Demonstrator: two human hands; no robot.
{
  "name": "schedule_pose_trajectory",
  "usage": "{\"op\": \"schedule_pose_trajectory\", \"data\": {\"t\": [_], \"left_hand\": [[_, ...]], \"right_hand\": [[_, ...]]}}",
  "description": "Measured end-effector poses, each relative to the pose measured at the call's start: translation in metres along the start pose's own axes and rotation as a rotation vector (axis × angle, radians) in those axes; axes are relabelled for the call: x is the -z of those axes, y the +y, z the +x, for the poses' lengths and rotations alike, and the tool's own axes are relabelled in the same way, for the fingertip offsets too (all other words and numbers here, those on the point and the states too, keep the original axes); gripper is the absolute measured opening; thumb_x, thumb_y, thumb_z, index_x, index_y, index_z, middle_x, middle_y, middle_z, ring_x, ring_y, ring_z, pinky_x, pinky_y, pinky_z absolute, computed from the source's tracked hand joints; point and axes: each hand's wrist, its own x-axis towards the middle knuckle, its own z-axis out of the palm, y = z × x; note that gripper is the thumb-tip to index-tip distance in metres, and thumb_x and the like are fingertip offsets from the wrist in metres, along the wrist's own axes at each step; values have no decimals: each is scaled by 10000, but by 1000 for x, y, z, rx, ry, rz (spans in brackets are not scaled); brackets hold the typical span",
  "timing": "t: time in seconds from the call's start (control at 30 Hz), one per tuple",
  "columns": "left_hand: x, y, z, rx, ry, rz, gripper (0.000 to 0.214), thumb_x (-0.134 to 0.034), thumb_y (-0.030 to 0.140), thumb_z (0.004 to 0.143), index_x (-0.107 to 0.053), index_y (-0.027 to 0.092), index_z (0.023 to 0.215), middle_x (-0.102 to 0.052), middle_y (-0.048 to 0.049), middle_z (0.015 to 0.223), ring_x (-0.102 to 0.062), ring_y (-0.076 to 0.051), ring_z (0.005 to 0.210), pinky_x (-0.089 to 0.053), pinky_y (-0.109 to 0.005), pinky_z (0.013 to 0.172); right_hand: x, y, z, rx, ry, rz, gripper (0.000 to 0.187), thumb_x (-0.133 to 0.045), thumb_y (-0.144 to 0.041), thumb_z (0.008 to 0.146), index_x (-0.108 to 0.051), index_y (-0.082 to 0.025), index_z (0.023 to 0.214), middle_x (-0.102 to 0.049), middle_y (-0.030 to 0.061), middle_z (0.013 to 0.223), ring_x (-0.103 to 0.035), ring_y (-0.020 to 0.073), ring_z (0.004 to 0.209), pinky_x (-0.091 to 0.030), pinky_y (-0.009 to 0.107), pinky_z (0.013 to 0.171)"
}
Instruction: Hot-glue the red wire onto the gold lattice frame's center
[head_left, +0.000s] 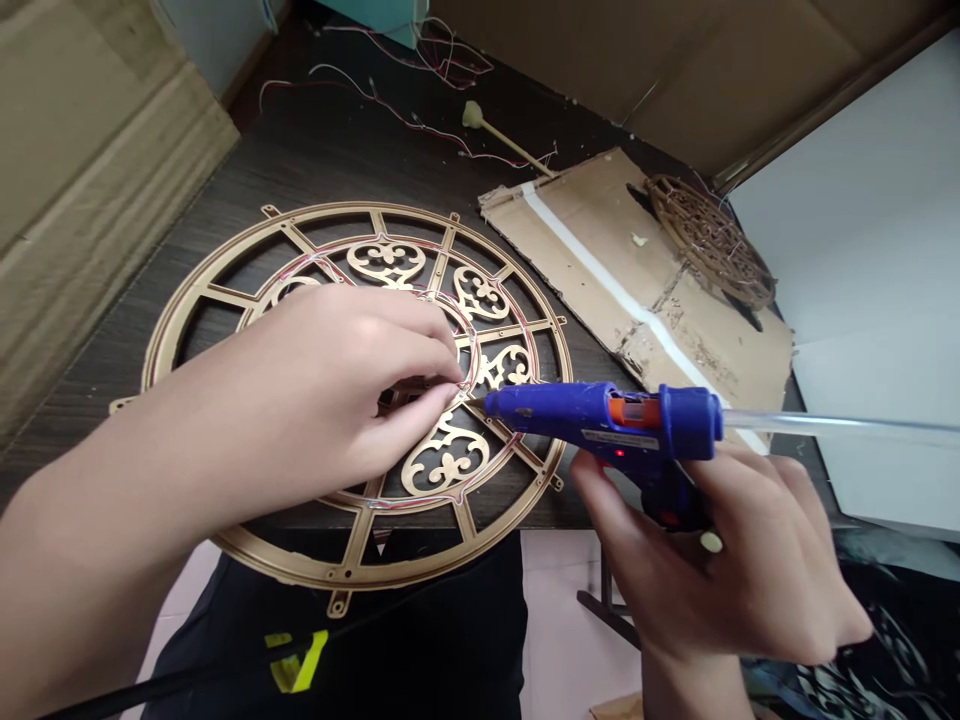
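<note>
A large round gold ornamental frame (225, 258) with scroll cut-outs lies on the dark table, overhanging its near edge. Thin red and white wire (525, 345) runs along its inner rings. My left hand (337, 385) rests on the frame's middle, fingertips pinched together at the wire near the hub. My right hand (731, 560) grips a blue hot glue gun (607, 420) by the handle. The nozzle points left and almost touches my left fingertips. A clear glue stick (840, 425) juts out of the gun's back.
A flattened cardboard sheet (600, 250) with glue blobs lies at the right, with a smaller brown round fretwork piece (709, 240) on it. Loose wires (420, 60) and a wooden stick (499, 135) lie at the back. Cardboard boxes (82, 150) stand left, a white board (877, 250) right.
</note>
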Motion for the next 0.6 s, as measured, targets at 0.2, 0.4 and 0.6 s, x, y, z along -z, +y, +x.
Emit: {"op": "schedule_pose_trajectory", "data": {"t": [0.2, 0.4, 0.6], "left_hand": [[0, -1, 0, -3, 2, -8, 322, -544, 233, 1083, -856, 213, 1007, -842, -6, 1023, -774, -177, 908, -555, -339, 836], [0, -2, 1, -5, 2, -15, 312, -552, 237, 1080, -854, 226, 1004, -852, 1, 1039, -780, -183, 912, -569, -350, 829], [2, 1, -2, -5, -1, -11, 314, -555, 231, 1078, -858, 213, 995, -855, -12, 1048, -785, -189, 920, -572, -357, 812]], "right_hand": [[0, 0, -3, -46, -28, 69, 310, -952, -124, 850, -788, -209, 1100, -796, 67, 845, -640, 215, 663, -538, 361, 593], [2, -3, -1, -118, -75, 47, 416, -935, -108, 863, -785, -232, 1230, -817, 70, 904, -687, 227, 650, -581, 374, 608], [1, -2, -4, -75, -51, 56, 372, -943, -130, 856, -791, -218, 1184, -815, 81, 878, -704, 252, 691, -576, 387, 626]]}}
